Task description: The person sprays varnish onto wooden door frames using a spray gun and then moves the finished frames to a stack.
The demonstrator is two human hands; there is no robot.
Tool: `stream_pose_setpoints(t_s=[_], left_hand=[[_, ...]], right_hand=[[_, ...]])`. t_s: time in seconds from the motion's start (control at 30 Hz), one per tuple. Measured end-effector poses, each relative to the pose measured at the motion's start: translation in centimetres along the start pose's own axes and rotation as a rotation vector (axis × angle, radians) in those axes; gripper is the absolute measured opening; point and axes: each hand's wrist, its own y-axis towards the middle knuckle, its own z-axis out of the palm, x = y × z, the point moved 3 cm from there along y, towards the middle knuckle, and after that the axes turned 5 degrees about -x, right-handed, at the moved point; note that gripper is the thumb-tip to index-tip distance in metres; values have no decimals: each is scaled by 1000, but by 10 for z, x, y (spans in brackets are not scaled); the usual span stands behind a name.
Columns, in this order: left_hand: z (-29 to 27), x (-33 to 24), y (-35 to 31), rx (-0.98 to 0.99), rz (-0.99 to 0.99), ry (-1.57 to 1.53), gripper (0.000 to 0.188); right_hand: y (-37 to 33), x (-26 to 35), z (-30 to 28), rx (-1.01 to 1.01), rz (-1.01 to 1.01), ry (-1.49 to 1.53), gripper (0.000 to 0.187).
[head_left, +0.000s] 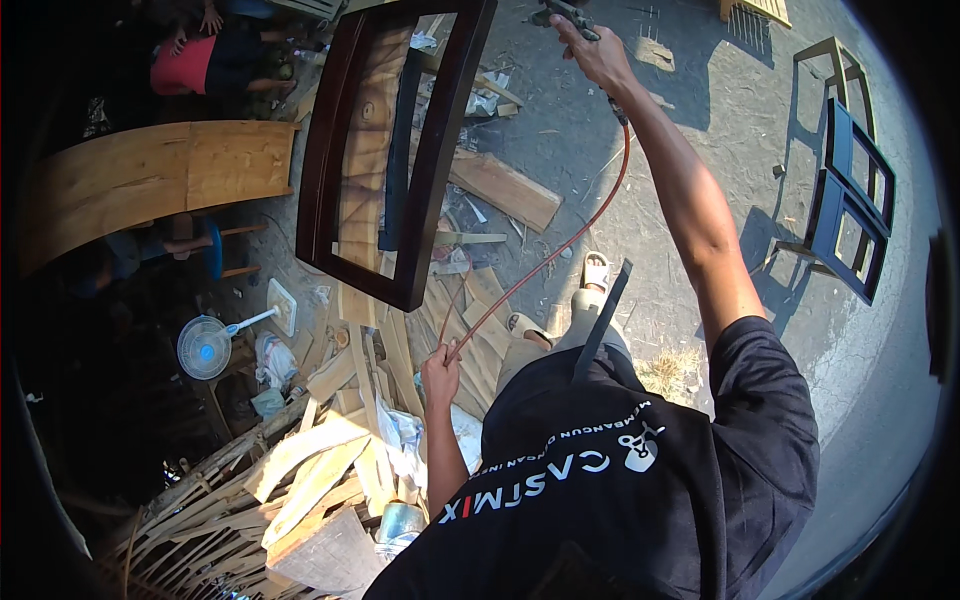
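Observation:
At the far end of my outstretched arm, my right hand (598,60) is wrapped round the handle of a spray gun (566,14), whose far end is cut off by the upper edge. A thin red-brown air hose (567,248) runs from the gun down to my left hand (439,378). The fingers of that hand are closed on the hose. Left of the gun stands a glossy dark brown wooden frame (440,165) with long openings, tilted in view. Boards show through it. The gun and the frame are apart, and what supports the frame is hidden.
Loose planks (506,188) and offcuts (310,460) cover the ground at left and near me. A white fan (204,347) and a long wooden panel (190,165) are on the left. Dark painted frames (850,235) stand at right. A person in red (183,66) is at upper left.

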Motion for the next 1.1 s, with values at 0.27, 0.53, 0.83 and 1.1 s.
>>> stream_pose_setpoints(t_s=[0.27,0.53,0.83,1.1], left_hand=[[9,36,-5,-42,20,52,47],[18,63,-12,64,-79,55,46],[22,90,-41,17,-89,9,42],[38,141,-80,-26,-140,-36,40]], right_hand=[[-105,-25,16,256,138,40,66],[-198,-17,36,468,14,81,57],[-293,3,69,646,-111,54,51],[-354,7,91,877,-50,-142,57]])
